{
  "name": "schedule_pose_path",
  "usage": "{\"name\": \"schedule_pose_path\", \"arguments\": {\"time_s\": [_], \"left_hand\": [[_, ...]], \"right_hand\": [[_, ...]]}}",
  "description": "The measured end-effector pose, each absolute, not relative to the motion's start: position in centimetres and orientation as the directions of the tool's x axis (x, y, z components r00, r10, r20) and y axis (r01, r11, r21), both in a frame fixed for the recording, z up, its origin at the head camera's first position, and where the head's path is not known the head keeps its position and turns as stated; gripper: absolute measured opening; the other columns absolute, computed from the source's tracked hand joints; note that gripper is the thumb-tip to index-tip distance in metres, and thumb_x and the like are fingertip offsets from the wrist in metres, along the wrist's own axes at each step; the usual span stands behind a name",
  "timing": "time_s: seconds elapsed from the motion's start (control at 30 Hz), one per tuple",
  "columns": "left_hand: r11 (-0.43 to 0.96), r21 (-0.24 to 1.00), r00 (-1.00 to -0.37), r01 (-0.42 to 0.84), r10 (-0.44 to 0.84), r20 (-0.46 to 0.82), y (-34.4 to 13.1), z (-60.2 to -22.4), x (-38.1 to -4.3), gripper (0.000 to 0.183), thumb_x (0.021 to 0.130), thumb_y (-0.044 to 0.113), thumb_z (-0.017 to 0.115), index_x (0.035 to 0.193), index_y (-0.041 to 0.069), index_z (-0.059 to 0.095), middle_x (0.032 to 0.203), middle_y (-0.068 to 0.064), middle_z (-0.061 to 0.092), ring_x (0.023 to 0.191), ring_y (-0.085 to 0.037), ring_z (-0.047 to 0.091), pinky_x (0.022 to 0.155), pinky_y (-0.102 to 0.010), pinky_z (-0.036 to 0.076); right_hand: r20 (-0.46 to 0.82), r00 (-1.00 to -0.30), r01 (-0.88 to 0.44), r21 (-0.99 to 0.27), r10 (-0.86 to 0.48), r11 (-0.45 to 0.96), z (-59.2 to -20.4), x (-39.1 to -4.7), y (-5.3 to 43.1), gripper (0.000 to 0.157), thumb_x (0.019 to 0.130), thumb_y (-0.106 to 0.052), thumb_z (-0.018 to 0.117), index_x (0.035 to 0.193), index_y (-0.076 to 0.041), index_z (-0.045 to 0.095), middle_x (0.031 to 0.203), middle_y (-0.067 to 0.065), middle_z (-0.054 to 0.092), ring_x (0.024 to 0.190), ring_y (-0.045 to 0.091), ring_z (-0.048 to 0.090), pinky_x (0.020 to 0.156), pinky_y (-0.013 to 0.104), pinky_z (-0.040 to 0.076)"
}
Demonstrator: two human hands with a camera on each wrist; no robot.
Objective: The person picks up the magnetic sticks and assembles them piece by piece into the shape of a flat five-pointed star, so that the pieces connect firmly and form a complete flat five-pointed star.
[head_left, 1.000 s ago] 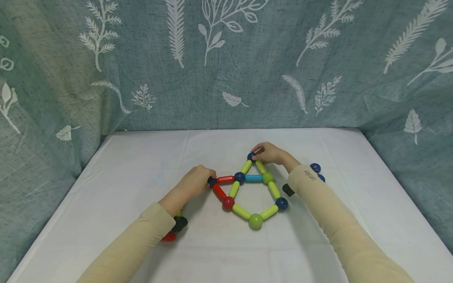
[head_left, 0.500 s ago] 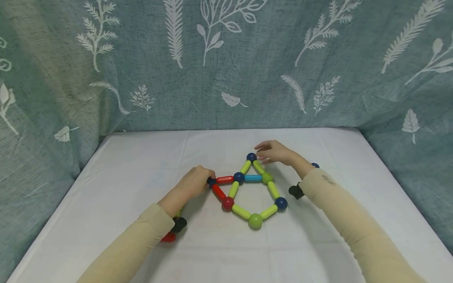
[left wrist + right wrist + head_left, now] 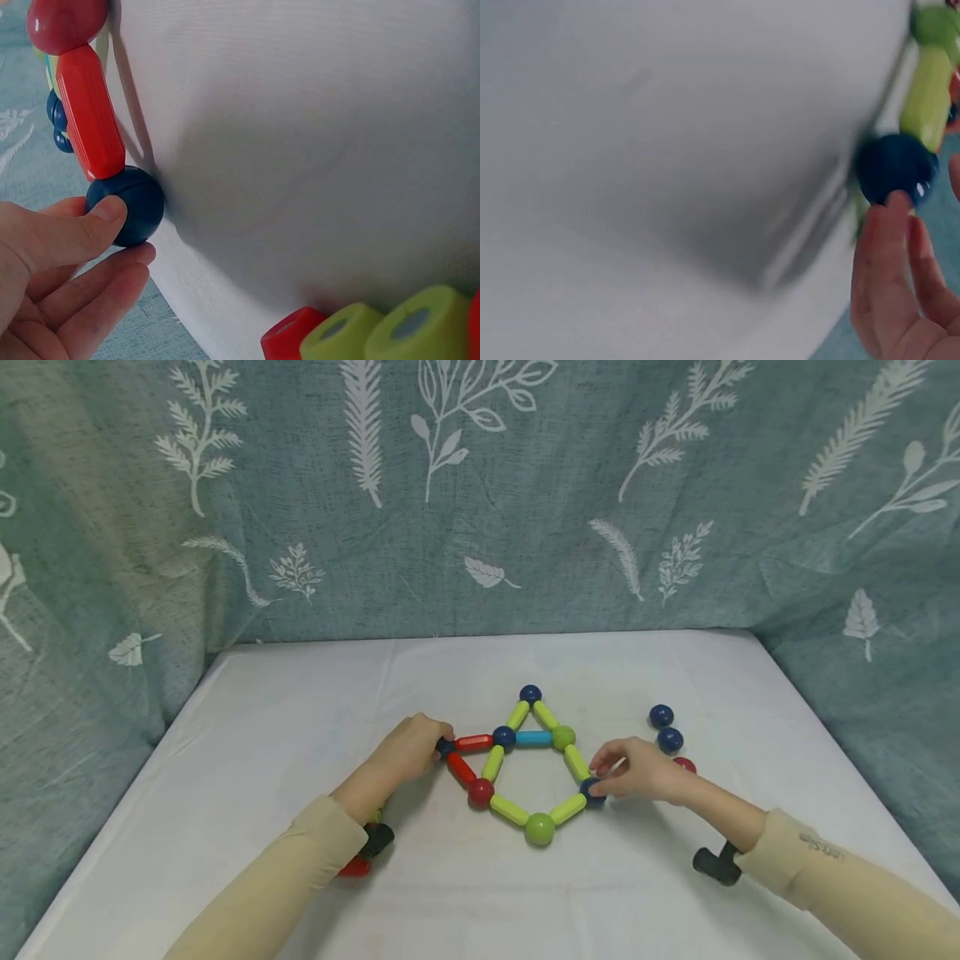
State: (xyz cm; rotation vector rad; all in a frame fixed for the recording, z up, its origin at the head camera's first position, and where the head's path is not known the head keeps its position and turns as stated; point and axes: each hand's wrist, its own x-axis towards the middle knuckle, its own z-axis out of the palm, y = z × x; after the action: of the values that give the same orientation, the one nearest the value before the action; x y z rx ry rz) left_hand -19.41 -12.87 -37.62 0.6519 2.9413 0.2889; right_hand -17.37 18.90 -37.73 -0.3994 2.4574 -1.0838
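Where the left hand [image 3: 408, 750] is gripping: I am seeing thumb and fingers pinching the left blue ball [image 3: 142, 214], the forearm slanting in from lower left.
Right hand [image 3: 637, 770]: fingers are bending, a fingertip meeting the right blue ball [image 3: 894, 166]; blur is hiding whether it is holding on, so I cannot tell.
Ball-and-rod figure [image 3: 534, 738]: is lying on the white cloth [image 3: 240, 718], between the hands.
Head view only: I am finding loose blue balls [image 3: 670, 741] and a partly hidden red ball [image 3: 685, 764].
Left wrist view: is revealing grey-tipped rods [image 3: 439, 330], which the left sleeve [image 3: 292, 872] is mostly masking overhead.
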Motion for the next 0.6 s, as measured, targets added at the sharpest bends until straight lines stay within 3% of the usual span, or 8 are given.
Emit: {"name": "schedule_pose_path", "arguments": {"time_s": [0.17, 0.37, 0.6], "left_hand": [[0.884, 0.206, -0.897, 0.421, 0.439, -0.052, -12.8, -37.6, -19.3, 0.024, 0.076, -0.004, 0.07, 0.099, 0.003, 0.068, 0.095, -0.013, 0.067, 0.088, -0.024, 0.063, 0.079, -0.034, 0.05], [0.886, 0.197, -0.896, 0.419, 0.439, -0.072, -12.9, -37.6, -19.2, 0.024, 0.077, -0.003, 0.069, 0.1, 0.003, 0.068, 0.096, -0.013, 0.067, 0.088, -0.023, 0.063, 0.079, -0.033, 0.051], [0.888, 0.213, -0.887, 0.407, 0.44, -0.14, -12.9, -37.3, -17.8, 0.024, 0.076, 0.0, 0.071, 0.1, 0.003, 0.068, 0.096, -0.012, 0.067, 0.087, -0.022, 0.063, 0.08, -0.034, 0.05]], "right_hand": [[-0.255, -0.898, -0.032, -0.775, -0.359, 0.631, -38.9, -16.3, 19.0, 0.024, 0.076, -0.014, 0.074, 0.091, -0.001, 0.061, 0.082, 0.004, 0.058, 0.064, 0.012, 0.058, 0.057, 0.028, 0.052], [-0.231, -0.907, -0.061, -0.754, -0.352, 0.654, -38.9, -16.5, 18.8, 0.021, 0.077, -0.014, 0.073, 0.088, -0.001, 0.061, 0.08, 0.004, 0.059, 0.062, 0.012, 0.058, 0.055, 0.028, 0.051], [-0.254, -0.922, -0.014, -0.731, -0.292, 0.682, -38.6, -18.0, 19.2, 0.022, 0.078, -0.011, 0.071, 0.094, 0.001, 0.063, 0.084, 0.006, 0.06, 0.065, 0.013, 0.059, 0.059, 0.029, 0.052]]}}
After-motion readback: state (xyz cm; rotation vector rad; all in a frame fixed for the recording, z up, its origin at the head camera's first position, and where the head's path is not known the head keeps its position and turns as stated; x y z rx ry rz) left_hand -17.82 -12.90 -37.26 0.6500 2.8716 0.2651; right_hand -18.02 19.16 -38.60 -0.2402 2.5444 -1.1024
